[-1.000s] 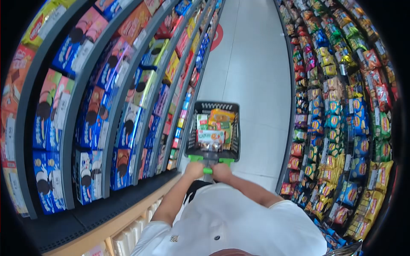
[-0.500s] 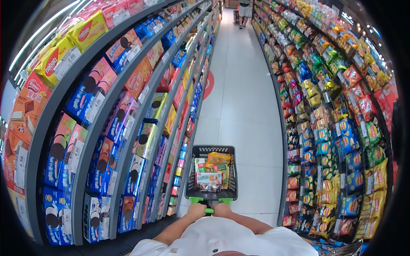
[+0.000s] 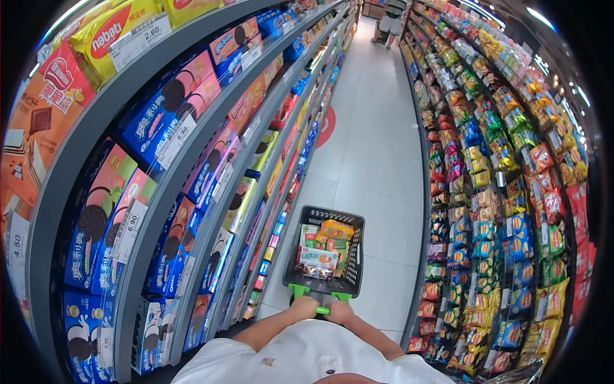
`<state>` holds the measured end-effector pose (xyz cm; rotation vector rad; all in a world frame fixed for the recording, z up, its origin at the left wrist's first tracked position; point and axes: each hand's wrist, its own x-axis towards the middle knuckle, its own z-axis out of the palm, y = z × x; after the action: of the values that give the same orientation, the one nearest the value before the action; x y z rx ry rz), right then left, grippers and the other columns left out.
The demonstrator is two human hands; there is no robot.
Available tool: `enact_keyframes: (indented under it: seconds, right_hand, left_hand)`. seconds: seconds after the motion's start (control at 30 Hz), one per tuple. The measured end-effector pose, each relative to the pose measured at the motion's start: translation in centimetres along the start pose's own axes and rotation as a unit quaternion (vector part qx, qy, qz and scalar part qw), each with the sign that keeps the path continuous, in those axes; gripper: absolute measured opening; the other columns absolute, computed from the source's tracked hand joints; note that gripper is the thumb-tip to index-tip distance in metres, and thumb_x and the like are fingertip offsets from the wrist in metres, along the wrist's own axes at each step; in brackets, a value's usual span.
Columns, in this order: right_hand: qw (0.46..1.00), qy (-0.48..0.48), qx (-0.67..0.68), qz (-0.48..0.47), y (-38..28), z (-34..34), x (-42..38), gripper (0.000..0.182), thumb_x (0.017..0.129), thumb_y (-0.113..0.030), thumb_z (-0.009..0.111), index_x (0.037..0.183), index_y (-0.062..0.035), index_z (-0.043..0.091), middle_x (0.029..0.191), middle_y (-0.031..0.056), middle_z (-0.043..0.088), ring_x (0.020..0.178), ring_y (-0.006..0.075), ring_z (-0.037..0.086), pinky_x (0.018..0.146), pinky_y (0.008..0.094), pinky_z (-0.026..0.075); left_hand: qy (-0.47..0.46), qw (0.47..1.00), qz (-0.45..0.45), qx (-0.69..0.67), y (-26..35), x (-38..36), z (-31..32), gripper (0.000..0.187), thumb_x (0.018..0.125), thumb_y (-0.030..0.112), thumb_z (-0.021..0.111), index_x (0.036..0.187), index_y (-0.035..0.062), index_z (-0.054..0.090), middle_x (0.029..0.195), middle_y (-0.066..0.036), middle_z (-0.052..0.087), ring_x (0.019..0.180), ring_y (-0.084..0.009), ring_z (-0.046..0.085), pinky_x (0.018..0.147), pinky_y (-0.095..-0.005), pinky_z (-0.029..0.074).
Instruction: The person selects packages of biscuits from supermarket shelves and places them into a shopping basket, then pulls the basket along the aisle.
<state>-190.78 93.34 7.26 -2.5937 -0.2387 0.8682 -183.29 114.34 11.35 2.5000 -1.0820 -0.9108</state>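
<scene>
Both my hands grip the green handle (image 3: 322, 311) of a dark grey shopping basket cart (image 3: 360, 256). My left hand (image 3: 303, 308) is closed around its left part, and my right hand (image 3: 340, 312) is closed around its right part. Inside the basket lie several packages, among them an orange bag (image 3: 337, 230), a white and green box (image 3: 318, 258) and a green packet (image 3: 308, 233). A dark, shiny package (image 3: 313, 272) sits partly under the white box.
On my left a tall grey shelf (image 3: 144, 109) holds Oreo boxes (image 3: 167, 102) and yellow Nabati packs (image 3: 105, 32). A rack of chip bags (image 3: 519, 237) lines the right side. Pale floor tiles (image 3: 377, 166) run between them toward a person (image 3: 389, 22) far ahead.
My view has tilted and shifted, with the left shelf now looming nearer. The basket appears slightly farther right and angled. Both hands have stayed on the handle.
</scene>
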Motion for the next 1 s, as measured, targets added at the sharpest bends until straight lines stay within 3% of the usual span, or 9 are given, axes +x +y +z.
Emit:
enact_keyframes:
  seconds: [0.37,0.8,0.87,1.0]
  right_hand:
    - [0.999,0.021,0.000,0.038,-1.2,-5.1,2.4,0.035,0.089,-0.043,0.069,0.098,-0.0119,0.081,0.093,0.0197,0.080,0.088,0.0416,0.078,0.084,0.0539,0.062]
    - [0.999,0.007,-0.008,0.030,1.4,-8.8,6.9,0.038,0.089,-0.047,0.073,0.100,-0.0113,0.081,0.095,0.0197,0.081,0.091,0.0415,0.078,0.085,0.0547,0.063]
    - [0.999,0.051,0.010,0.014,2.6,-9.1,8.1,0.035,0.086,-0.044,0.076,0.093,-0.0106,0.079,0.085,0.0203,0.078,0.081,0.0425,0.077,0.078,0.0550,0.062]
    - [0.999,0.050,0.011,0.006,4.4,-11.5,10.2,0.034,0.085,-0.043,0.076,0.095,-0.0105,0.079,0.084,0.0199,0.078,0.080,0.0425,0.077,0.078,0.0552,0.063]
  left_hand:
    - [0.014,0.999,0.048,-0.014,-3.5,3.9,-1.2,0.018,0.083,0.020,0.073,0.094,0.0102,0.084,0.093,-0.019,0.081,0.092,-0.0397,0.079,0.084,-0.0558,0.063]
    - [0.015,1.000,0.024,-0.009,-5.8,9.4,-3.0,0.016,0.084,0.023,0.075,0.091,0.0115,0.084,0.093,-0.017,0.081,0.090,-0.0385,0.080,0.081,-0.0541,0.063]
    - [0.012,1.000,0.019,-0.009,-6.1,10.7,-4.1,0.017,0.085,0.023,0.075,0.092,0.0116,0.084,0.093,-0.017,0.081,0.090,-0.0384,0.080,0.081,-0.0542,0.063]
    - [0.010,1.000,0.008,0.003,-6.3,13.2,-6.5,0.017,0.085,0.023,0.075,0.095,0.0120,0.084,0.094,-0.016,0.081,0.091,-0.0387,0.079,0.082,-0.0545,0.062]
